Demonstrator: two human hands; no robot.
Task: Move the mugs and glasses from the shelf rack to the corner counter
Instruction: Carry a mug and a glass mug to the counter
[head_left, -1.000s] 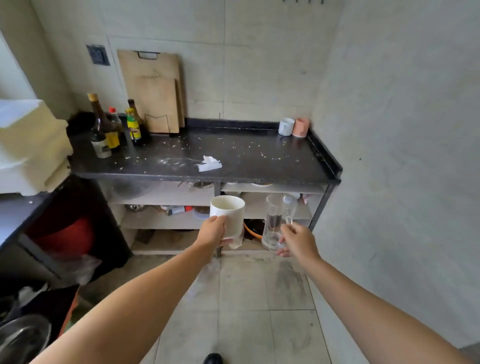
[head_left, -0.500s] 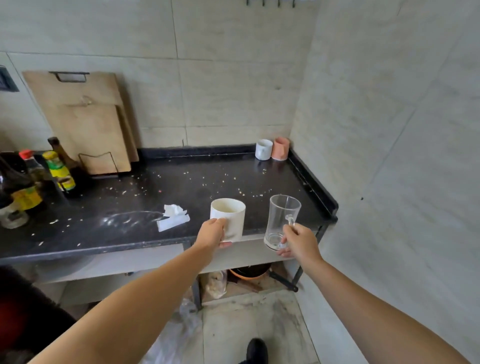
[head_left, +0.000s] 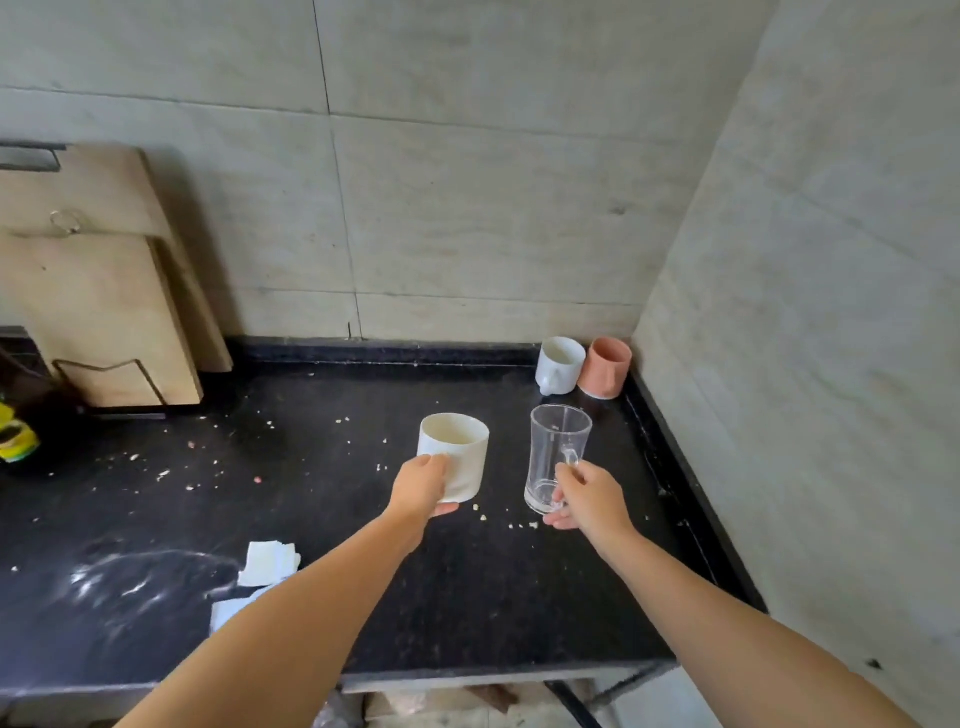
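Left hand (head_left: 422, 483) grips a white mug (head_left: 453, 454), right hand (head_left: 589, 493) a glass mug (head_left: 556, 449), seemingly above the counter (head_left: 467, 597).

Both forearms are bare to the frame edge, with no sleeves, watch, rings or gloves visible.

Matt white ceramic mug (head_left: 457, 457), clear glossy glass mug (head_left: 553, 457), speckled dark stone counter (head_left: 519, 597), pale wooden boards (head_left: 98, 291)

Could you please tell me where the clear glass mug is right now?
In the head view, the glass mug is right of centre, held by the right hand over the black counter, beside the cream mug.
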